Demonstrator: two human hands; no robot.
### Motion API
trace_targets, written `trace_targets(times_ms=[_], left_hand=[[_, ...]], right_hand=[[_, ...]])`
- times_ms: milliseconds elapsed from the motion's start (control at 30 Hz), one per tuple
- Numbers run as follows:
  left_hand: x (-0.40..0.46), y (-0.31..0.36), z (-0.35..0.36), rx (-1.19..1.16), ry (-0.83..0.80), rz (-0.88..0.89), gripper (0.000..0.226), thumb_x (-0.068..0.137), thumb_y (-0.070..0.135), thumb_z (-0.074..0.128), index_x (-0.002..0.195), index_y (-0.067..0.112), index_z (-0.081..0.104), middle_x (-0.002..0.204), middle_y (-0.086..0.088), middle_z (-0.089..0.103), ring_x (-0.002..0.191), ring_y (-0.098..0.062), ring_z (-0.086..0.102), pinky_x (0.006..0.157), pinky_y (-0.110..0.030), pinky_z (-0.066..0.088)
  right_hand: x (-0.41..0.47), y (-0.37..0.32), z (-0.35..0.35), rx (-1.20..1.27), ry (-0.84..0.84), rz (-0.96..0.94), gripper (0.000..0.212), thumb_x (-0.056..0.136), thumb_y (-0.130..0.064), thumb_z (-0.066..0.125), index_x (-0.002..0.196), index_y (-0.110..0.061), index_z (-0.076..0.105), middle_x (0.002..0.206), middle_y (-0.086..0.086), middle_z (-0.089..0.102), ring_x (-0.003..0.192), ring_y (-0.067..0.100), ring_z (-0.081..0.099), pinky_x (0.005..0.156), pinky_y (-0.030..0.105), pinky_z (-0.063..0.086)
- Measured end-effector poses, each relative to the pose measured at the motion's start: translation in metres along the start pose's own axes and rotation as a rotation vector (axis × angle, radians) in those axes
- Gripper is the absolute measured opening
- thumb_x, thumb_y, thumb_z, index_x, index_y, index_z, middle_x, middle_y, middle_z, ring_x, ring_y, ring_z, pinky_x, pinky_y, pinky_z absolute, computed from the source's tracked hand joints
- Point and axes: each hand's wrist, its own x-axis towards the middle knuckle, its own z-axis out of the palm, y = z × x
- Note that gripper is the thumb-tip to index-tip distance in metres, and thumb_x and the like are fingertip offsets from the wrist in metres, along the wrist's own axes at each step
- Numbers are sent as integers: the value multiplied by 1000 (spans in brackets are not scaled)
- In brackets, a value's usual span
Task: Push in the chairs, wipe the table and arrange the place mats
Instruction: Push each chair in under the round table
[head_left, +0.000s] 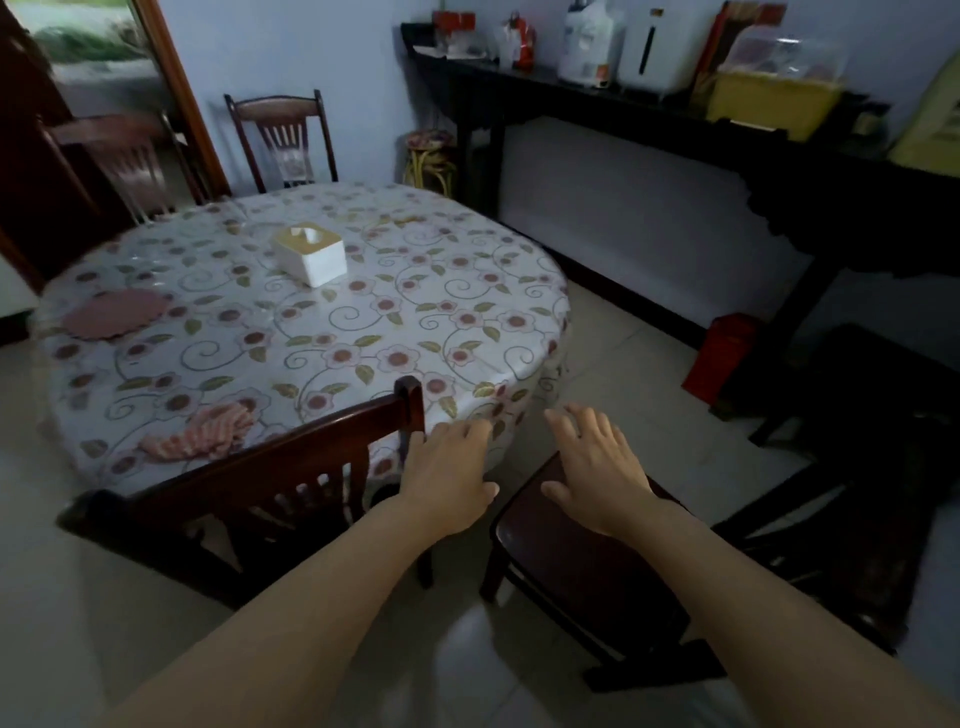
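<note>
A: Fingers of left hand spread, released, beside the dark wooden slat-back chair tucked at the round floral-clothed table. Right hand flat, unclenched, over the dark wooden seat standing off the table's edge.

B: Risks?

A: Shoving the seat askew could knock the tucked chair. Pink scalloped place mat sits far left, pink crumpled cloth near edge.

B: Writing?

A: None legible; sideboard labels blurred.

Pink mat flat, table far-left
</note>
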Motion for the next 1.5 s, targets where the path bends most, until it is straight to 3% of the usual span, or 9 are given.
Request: trace_targets(times_ms=[267,433,567,800,1000,1167,1400,1500], left_hand=[[39,154,33,-43,-94,-23,59,84,44,57,133,19,34,132,-5,48,122,-28,42,102,-47,33],[58,261,69,-75,-170,32,55,86,46,53,131,19,36,130,-5,50,121,-28,44,99,-49,32],[70,321,89,-88,-176,119,49,88,46,49,128,19,40,128,-6,52,118,-28,46,94,-47,33],[77,392,114,-53,-312,245,48,89,50,46,124,16,41,121,-9,58,113,-31,50,88,-46,35],[76,401,133,48,-300,217,40,87,32,59,114,10,38,110,-13,62,99,-34,60,68,-35,36],[81,390,127,32,-247,213,37,83,28,63,105,14,37,102,-12,63,92,-35,62,62,-35,36],[114,316,83,26,-207,90,40,77,32,66,101,21,37,88,-3,60,85,-29,63,59,-34,39],[127,282,65,24,-152,-10,33,77,28,61,97,25,35,81,0,51,84,-30,61,59,-34,37]], right_hand=[[-49,146,-22,4,28,58,69,84,-37,62,140,-15,27,142,10,30,129,28,31,107,38,29],[-90,249,-40,-5,15,170,57,88,-24,56,138,-13,30,141,10,32,127,28,33,107,37,29],[-115,302,-47,10,-9,264,55,81,-5,51,133,-9,36,136,12,36,123,30,35,104,37,32],[-148,347,-27,-7,-141,274,67,83,-6,56,143,-16,28,151,8,21,139,27,18,111,38,23],[-144,360,-4,-25,-98,240,60,89,-28,60,140,-18,31,153,4,21,144,26,9,113,37,21],[-134,365,0,-93,-117,184,62,90,-40,54,142,-21,24,154,3,16,145,28,1,114,43,18],[-65,316,-9,-50,-17,52,58,90,-40,52,140,-21,30,151,8,23,144,30,3,116,47,11],[-24,293,-10,-61,10,-7,60,88,-29,58,139,-21,28,148,10,27,144,29,6,117,46,7]])
